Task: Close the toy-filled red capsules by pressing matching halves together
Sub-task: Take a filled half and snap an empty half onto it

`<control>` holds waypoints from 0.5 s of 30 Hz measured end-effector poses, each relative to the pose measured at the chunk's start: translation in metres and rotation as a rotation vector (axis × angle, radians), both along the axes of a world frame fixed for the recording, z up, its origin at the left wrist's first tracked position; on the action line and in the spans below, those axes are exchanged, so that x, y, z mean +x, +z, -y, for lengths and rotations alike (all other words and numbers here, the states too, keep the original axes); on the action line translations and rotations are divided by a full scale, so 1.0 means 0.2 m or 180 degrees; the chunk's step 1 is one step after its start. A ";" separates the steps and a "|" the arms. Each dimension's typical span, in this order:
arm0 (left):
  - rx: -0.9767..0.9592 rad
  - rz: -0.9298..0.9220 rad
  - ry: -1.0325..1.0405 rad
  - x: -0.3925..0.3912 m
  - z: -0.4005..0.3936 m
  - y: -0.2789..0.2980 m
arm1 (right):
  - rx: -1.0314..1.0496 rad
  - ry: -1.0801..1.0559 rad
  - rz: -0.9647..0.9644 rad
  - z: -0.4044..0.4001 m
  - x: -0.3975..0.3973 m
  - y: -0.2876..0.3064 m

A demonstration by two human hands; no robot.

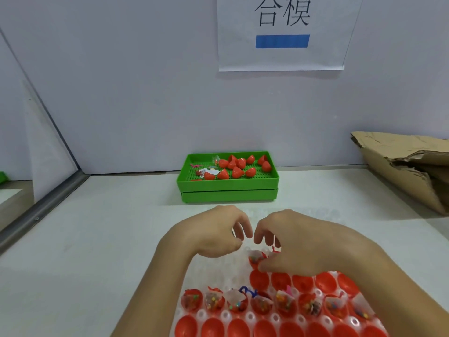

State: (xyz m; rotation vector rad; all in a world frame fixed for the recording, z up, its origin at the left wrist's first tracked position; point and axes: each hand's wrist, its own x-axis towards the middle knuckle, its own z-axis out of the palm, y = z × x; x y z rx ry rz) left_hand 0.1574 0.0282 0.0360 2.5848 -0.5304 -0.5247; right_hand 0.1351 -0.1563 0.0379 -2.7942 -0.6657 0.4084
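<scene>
Hands over capsule tray, next filled half about to be handled

Left hand [216, 229] hovers, fingers loosely curled, grasping nothing; right hand [289, 246] reaches to a toy-filled red half [256, 257] at the holder tray's [226, 314] 12 o'clock edge, grip hidden, cannot tell. Filled halves sit upright so toys stay in; closed capsules [237, 166] lie in green bin [228, 183] at 12 o'clock on the worktop [97, 239]
</scene>
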 end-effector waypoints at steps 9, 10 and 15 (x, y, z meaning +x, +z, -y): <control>-0.0024 -0.0045 0.0053 0.00 0.00 -0.01 | -0.0250 0.0000 0.0079 -0.06 -0.03 -0.04; -0.0032 -0.0057 0.0057 0.01 0.00 -0.01 | -0.0273 0.0000 0.0098 -0.06 -0.03 -0.05; -0.0045 -0.0063 0.0051 0.01 0.00 -0.01 | -0.0337 0.0023 0.0228 -0.07 -0.03 -0.07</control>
